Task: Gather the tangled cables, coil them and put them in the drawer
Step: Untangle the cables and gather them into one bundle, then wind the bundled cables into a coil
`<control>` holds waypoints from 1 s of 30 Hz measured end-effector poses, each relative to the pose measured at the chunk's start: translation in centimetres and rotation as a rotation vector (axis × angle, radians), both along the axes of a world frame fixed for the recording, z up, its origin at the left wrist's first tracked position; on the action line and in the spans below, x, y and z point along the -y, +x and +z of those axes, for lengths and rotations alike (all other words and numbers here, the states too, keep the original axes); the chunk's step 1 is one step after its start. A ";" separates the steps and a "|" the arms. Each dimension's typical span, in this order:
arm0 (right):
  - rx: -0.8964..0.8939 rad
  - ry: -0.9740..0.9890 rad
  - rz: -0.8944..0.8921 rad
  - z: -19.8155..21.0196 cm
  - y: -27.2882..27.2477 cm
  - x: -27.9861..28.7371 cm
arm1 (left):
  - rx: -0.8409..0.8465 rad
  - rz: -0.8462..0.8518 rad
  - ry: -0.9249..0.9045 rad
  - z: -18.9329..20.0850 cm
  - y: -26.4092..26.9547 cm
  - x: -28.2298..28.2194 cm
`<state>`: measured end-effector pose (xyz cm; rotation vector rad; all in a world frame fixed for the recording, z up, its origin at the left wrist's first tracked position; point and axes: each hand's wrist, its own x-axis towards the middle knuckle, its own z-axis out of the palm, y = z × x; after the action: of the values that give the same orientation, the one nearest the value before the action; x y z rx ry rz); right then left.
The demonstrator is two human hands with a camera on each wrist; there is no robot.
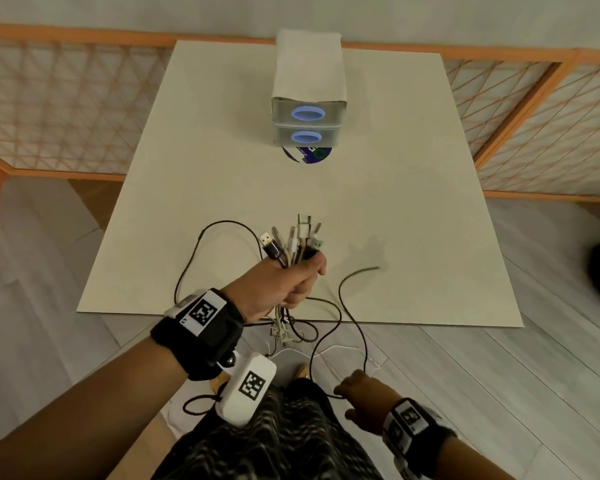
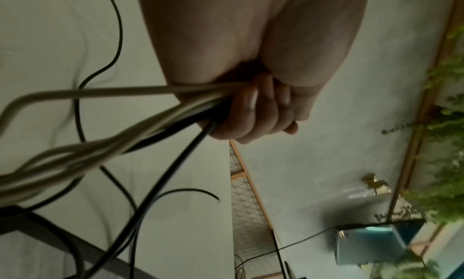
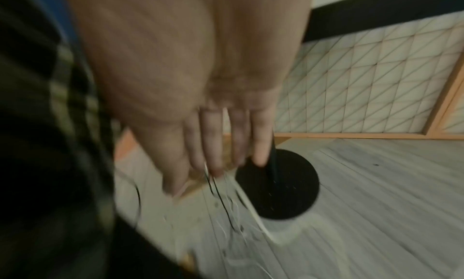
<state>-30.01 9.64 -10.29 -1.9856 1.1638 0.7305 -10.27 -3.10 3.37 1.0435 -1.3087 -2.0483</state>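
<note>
My left hand [image 1: 300, 280] is raised over the white table's [image 1: 222, 168] near edge, fist curled round a bundle of white and black cables [image 1: 297, 242] whose plug ends stick up. In the left wrist view the fingers [image 2: 253, 108] wrap the cables [image 2: 125, 128], which trail off left. Long loops hang below the table edge [image 1: 326, 341]; one dark end lies on the table [image 1: 362, 271]. My right hand [image 1: 349, 393] is low by my lap, its straight fingers [image 3: 220, 144] blurred, touching the thin hanging cables [image 3: 226, 200]. The small two-drawer unit [image 1: 307, 114] stands at the table's far side, both drawers closed.
A round purple disc [image 1: 307, 155] lies under the drawer unit. Orange-framed lattice panels [image 1: 66, 105] fence the table on three sides. A black round stand base [image 3: 278, 184] sits on the pale plank floor below my right hand.
</note>
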 end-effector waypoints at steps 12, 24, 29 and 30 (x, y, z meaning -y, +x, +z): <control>0.931 -0.064 -0.588 12.2 5.6 6.5 | -0.210 0.167 0.182 3.6 -2.9 1.4; 1.074 -0.091 -0.844 18.7 5.2 10.7 | 0.137 -0.304 -0.108 -0.1 -0.2 -1.9; 0.931 -0.168 -0.803 19.0 4.4 12.4 | 0.077 -0.082 -0.016 0.6 -2.3 -3.1; 0.962 -0.129 -0.855 18.5 4.2 12.3 | 0.021 -0.020 0.024 1.1 -2.6 -2.8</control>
<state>-25.83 -2.62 8.20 -1.3763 1.2381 -0.6795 -12.86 -0.27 4.44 1.0688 -1.3131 -2.0782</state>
